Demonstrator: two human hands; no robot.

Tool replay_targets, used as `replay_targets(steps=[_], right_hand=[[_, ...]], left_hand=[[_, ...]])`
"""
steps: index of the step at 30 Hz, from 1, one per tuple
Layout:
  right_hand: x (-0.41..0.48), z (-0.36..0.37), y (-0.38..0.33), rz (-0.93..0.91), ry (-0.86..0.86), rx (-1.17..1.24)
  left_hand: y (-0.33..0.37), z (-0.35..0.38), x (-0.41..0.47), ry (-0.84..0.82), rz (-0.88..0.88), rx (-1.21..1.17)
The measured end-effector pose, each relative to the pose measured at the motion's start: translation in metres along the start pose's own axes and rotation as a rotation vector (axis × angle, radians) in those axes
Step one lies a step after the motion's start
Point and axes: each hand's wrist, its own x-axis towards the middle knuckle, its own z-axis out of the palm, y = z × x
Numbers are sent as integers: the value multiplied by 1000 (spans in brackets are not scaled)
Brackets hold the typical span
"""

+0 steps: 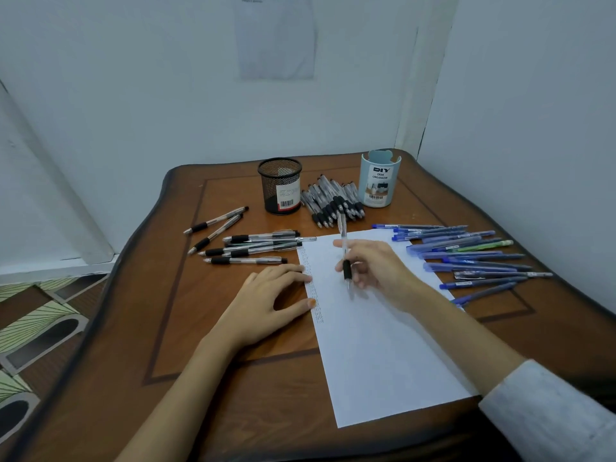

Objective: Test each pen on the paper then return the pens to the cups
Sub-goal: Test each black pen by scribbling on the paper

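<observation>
The right hand (pixel 376 268) grips a clear black-grip pen (pixel 344 251) low on its barrel, tip down at the paper (pixel 383 355). The left hand (pixel 276 295) rests spread, pinning the sheet's left edge. Faint test marks (pixel 313 288) suggest several pens are tested. No pen shows in the mesh cup (pixel 280 186) or the blue desk organizer (pixel 380 181), so none seems returned yet.

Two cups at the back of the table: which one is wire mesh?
The black cup, left of the pile of black-grip pens. The light blue cup, right of the pile, has solid walls and a DIY label.
</observation>
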Motion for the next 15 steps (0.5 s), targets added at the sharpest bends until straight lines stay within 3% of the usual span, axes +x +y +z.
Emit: replay_targets(steps=[3,6,8,11,15], right_hand=[[22,-16,-18,-144,120,-250],[52,-29,-30,-245,280,-244],[77,-31,-33,-277,365,-207],[108,-30,-36,-296,465,-348],[135,-27,-35,-281,479,-516]], left_hand=[[-3,0,0,1,-22,-65],[-7,0,0,7,-50,-158],[-9,1,0,5,-49,-157],[-9,0,0,9,-37,-139],[-8,-1,0,8,-31,-129]])
